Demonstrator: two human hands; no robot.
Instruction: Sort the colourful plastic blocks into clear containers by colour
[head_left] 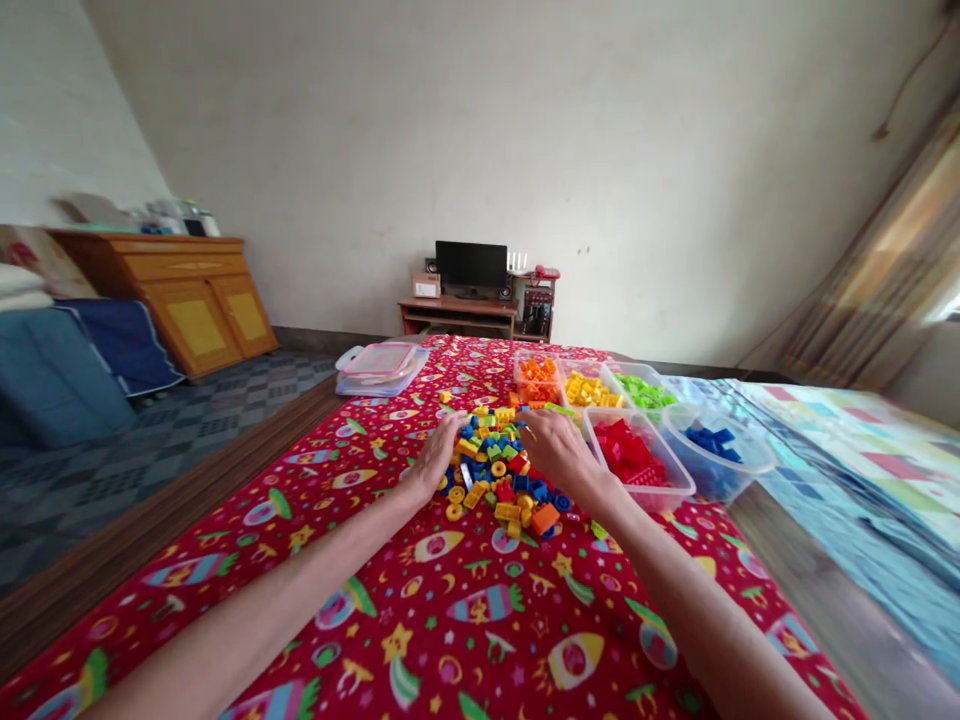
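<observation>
A pile of mixed plastic building blocks (499,470), yellow, blue, red, green and orange, lies on a red rocket-print tablecloth (465,600). My left hand (436,455) rests on the pile's left edge, fingers stretched out. My right hand (551,445) lies over the pile's right side, fingers curled down among the blocks; what they pinch, if anything, is hidden. Just right of it stands a clear tub of red blocks (637,458).
Further tubs hold orange blocks (537,378), yellow blocks (589,388), green blocks (645,390) and blue blocks (716,445). Stacked lids (381,365) lie at the far left of the cloth. A wooden cabinet (180,300) and a monitor desk (472,290) stand behind.
</observation>
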